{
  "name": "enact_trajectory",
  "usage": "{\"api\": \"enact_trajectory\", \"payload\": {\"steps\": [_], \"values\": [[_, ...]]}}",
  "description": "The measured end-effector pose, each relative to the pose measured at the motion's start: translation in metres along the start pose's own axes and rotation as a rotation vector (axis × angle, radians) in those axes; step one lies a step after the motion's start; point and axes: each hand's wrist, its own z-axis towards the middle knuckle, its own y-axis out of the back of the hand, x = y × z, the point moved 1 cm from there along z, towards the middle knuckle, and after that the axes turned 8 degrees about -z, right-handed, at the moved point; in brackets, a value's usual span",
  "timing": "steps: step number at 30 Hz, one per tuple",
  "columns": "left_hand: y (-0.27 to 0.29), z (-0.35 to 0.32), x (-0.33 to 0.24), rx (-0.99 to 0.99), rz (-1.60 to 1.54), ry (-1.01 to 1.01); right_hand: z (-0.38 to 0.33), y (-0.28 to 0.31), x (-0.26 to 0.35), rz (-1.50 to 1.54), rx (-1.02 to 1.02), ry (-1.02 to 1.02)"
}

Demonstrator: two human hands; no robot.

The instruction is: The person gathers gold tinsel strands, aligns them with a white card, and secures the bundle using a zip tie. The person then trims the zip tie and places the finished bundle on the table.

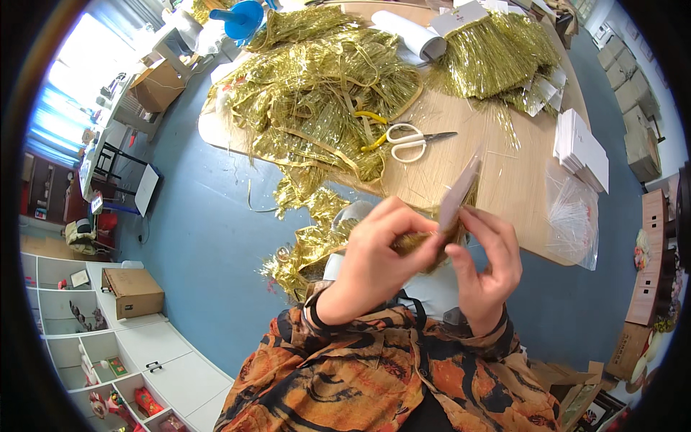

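Observation:
In front of my chest I hold a white card (458, 189), tilted nearly edge-on, with a gold tinsel fringe (412, 243) bunched at its lower end. My left hand (381, 252) pinches the card and fringe between thumb and fingers. On the other side, the fingertips of my right hand (491, 263) press the tinsel against the card, its thumb close below. White-handled scissors (407, 143) lie on the table beyond, beside a yellow-handled tool (374, 130). A large heap of gold tinsel trim (317, 93) spreads over the table's left side and hangs off its edge.
Finished-looking fringes on cards (497, 54) are piled at the back right of the wooden table (515, 194). White cards (579, 150) and a clear bag of thin strips (572, 219) sit at its right edge. A white roll (425, 43) and blue plastic object (241, 20) stand behind.

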Motion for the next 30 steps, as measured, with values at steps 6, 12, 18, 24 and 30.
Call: {"api": "enact_trajectory", "payload": {"steps": [6,12,18,24,30], "values": [[-0.007,0.007,-0.009,0.148,-0.054,-0.147,-0.012,-0.003,0.001,0.311,-0.016,-0.174],[-0.005,0.014,-0.002,0.255,-0.083,-0.073,-0.014,-0.011,-0.013,0.621,0.015,-0.509],[0.007,0.019,0.021,0.220,-0.002,0.084,-0.004,-0.022,-0.038,0.579,0.000,-0.614],[0.038,0.024,0.035,0.166,0.110,0.245,0.007,-0.016,-0.064,0.671,-0.090,-0.620],[0.045,0.025,0.050,0.149,0.032,0.222,0.011,-0.008,-0.080,0.748,-0.150,-0.612]]}}
